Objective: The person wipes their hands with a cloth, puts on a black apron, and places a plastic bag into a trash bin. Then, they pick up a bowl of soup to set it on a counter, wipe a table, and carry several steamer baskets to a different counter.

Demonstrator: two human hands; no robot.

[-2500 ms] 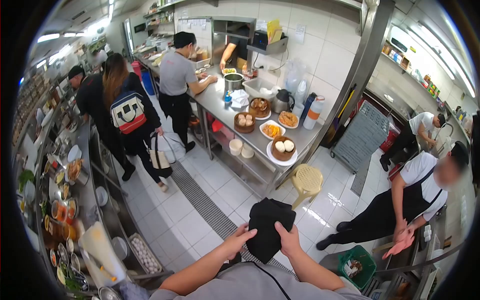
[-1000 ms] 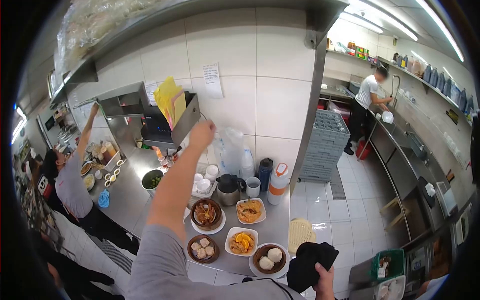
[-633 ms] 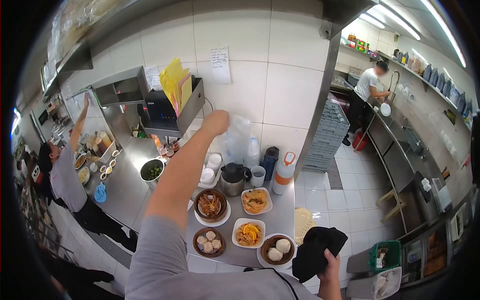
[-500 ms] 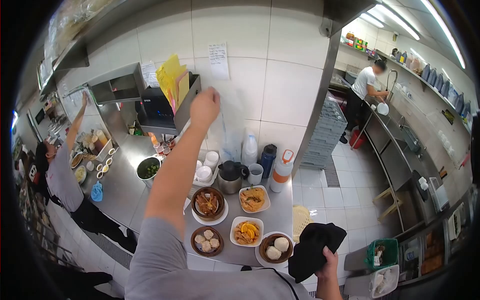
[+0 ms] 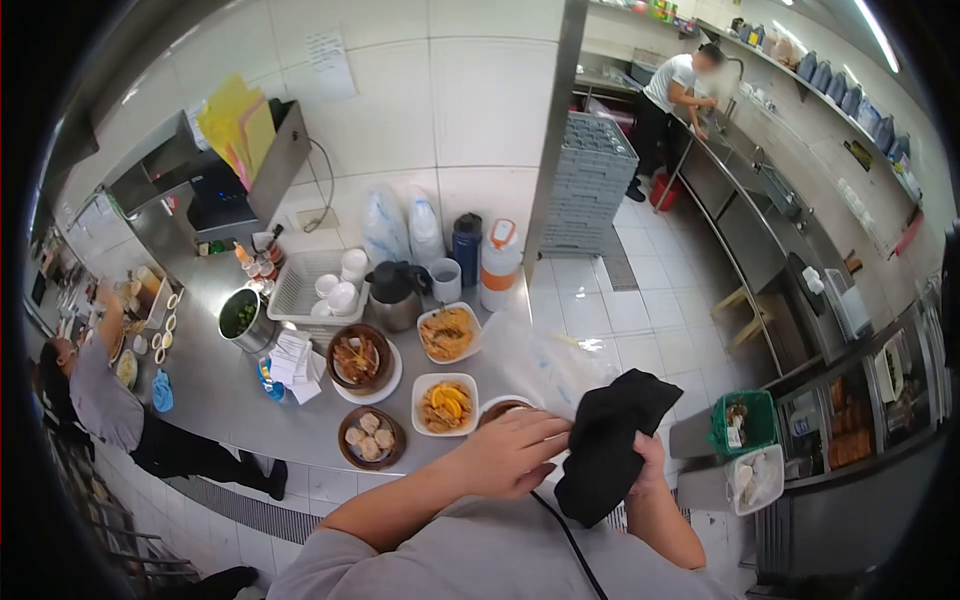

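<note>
My right hand (image 5: 650, 465) grips a black cloth item (image 5: 615, 440), possibly a cap. Close beside it, my left hand (image 5: 515, 450) has its fingers closed on a clear plastic bag (image 5: 545, 365) that spreads out above the knuckles. Behind the left hand, a bamboo steamer on a plate is mostly hidden. Nearest on the counter are a white bowl with orange slices (image 5: 445, 405), a bowl of fried food (image 5: 447, 333), a steamer of dumplings (image 5: 369, 438) and a steamer of brown, sauced food (image 5: 357, 360).
A steel jug (image 5: 395, 298), a mug (image 5: 445, 279), bottles (image 5: 499, 265) and a basket (image 5: 300, 290) with white cups line the wall. Paper slips (image 5: 293, 362) lie near a metal pot (image 5: 245, 318). One person (image 5: 110, 395) works at left, another (image 5: 672, 90) at the far sink. Bins (image 5: 743, 425) stand right.
My left hand has come down from the wall to beside the black cloth item, bringing the clear bag. My view has tilted down and turned right.
</note>
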